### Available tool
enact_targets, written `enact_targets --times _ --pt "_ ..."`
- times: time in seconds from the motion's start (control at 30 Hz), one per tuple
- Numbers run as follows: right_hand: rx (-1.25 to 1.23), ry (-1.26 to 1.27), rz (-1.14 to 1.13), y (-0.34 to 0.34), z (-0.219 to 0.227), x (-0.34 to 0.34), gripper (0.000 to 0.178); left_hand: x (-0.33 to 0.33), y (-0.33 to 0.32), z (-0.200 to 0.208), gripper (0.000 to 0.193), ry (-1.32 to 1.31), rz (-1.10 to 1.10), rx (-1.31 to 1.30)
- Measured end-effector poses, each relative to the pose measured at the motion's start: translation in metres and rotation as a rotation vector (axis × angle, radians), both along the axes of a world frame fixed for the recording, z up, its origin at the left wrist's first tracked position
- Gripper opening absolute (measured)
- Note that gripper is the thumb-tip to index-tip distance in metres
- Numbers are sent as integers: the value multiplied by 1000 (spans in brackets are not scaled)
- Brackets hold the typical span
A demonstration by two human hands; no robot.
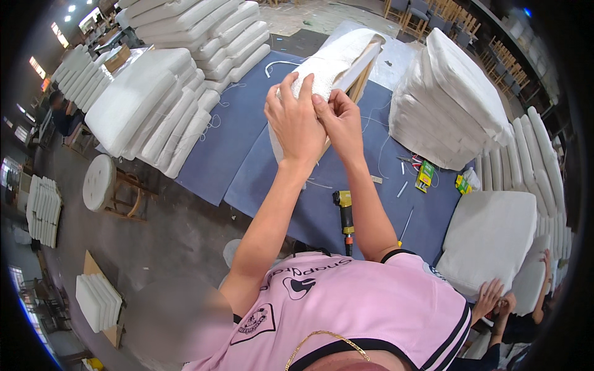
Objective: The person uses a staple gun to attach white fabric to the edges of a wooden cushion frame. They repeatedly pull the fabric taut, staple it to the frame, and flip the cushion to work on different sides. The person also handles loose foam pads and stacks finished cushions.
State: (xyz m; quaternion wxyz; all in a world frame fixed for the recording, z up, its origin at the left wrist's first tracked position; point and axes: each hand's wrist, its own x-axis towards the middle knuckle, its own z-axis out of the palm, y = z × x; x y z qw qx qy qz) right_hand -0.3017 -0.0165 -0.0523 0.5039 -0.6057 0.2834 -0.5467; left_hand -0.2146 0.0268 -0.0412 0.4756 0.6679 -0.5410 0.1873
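Observation:
A white upholstered piece with an exposed wooden frame edge (pixel 362 69) stands tilted on the blue-covered table (pixel 213 164). My left hand (pixel 298 127) lies over its white fabric cover (pixel 328 59), with fingers spread and pressing on it. Right beside it, my right hand (pixel 341 120) is closed, thumb and index finger pinching the fabric near the frame. The underside of the piece is hidden behind my hands. Between my forearms lies a yellow and black air tool (pixel 344 216).
Stacks of white cushions stand at left (pixel 145 102) and right (pixel 439 102). Pliers (pixel 411 161), small yellow-green boxes (pixel 426 176) and a screwdriver (pixel 406 226) lie to the right, among loose threads. Another person's hands (pixel 492 300) touch a white cushion (pixel 489 238). A round stool (pixel 102 182) stands left.

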Motion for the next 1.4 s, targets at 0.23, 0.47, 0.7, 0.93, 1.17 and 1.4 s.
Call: enact_targets --times 0.23,0.47,0.7,0.93,1.17,1.4 --pt "3 85 148 12 -12 -13 24 27 50 -32 86 161 -244 -131" --pt "22 119 108 24 1 -16 26 34 49 -78 113 417 -379 -77" --pt "23 375 11 50 27 -37 31 10 58 -80 113 351 -340 -84" --pt "10 509 49 50 21 -54 31 0 62 -81 116 355 -346 -78" --pt "117 251 226 47 7 -41 25 10 58 -86 114 409 -341 -43" --pt "40 -116 289 25 -43 -47 26 7 52 -82 114 344 -338 -57"
